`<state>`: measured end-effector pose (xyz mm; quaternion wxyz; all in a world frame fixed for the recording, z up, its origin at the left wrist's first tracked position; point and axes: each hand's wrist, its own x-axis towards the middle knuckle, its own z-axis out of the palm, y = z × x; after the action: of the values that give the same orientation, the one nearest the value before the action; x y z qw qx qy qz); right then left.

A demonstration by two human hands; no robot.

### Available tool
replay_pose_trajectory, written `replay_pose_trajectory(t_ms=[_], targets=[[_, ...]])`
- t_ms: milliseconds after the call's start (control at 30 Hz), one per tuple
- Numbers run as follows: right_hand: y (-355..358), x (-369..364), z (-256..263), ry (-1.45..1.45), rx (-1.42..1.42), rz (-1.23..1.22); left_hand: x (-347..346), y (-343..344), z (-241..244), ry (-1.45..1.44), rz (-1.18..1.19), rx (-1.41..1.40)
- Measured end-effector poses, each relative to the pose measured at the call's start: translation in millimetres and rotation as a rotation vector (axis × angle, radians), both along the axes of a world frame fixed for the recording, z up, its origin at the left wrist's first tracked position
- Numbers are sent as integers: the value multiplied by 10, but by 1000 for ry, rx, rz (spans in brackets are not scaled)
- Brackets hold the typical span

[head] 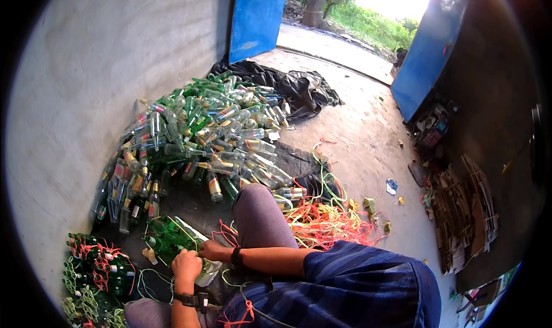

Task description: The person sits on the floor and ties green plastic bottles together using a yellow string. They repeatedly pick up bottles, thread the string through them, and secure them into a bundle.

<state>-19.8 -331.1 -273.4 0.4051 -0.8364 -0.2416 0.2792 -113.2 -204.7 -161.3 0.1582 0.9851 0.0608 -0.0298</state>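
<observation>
A bundle of green glass bottles [166, 235] lies before me on the dark floor sheet, with a pale yellow cord [183, 227] drawn around it. My left hand [186, 265] is closed at the near end of the bundle, its fingers curled where the cord meets them. Right beside it, my right hand [211, 250] pinches the same cord; the exact grip of the fingertips is hidden. A white sheet-like piece [210, 272] shows under the bottles near my hands.
Loose glass bottles [215, 125] are heaped against the wall. Tied bottle bundles [101, 263] stand at lower left. Tangled red and yellow cords [332, 224] lie beyond my knee [258, 203]. Flattened cardboard [461, 216] leans at right. Blue doors [258, 21] stand open.
</observation>
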Motion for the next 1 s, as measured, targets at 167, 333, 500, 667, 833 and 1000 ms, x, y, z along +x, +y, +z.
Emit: replay_pose_trajectory(t_ms=[167,333,500,667,833,1000], targets=[[-9,18,31,-30,27,20,84,40,210,27,-212,230],[-98,26,-10,-78,49,77,125,217,315,99,-216,75],[-101,14,-37,13,172,67,199,297,245,85,-184,12],[-80,5,-11,52,196,49,237,389,181,64,-175,-24],[-90,-6,-9,68,138,118,218,440,179,38,-145,4],[-103,6,-31,71,225,121,177,420,280,9,-152,36]])
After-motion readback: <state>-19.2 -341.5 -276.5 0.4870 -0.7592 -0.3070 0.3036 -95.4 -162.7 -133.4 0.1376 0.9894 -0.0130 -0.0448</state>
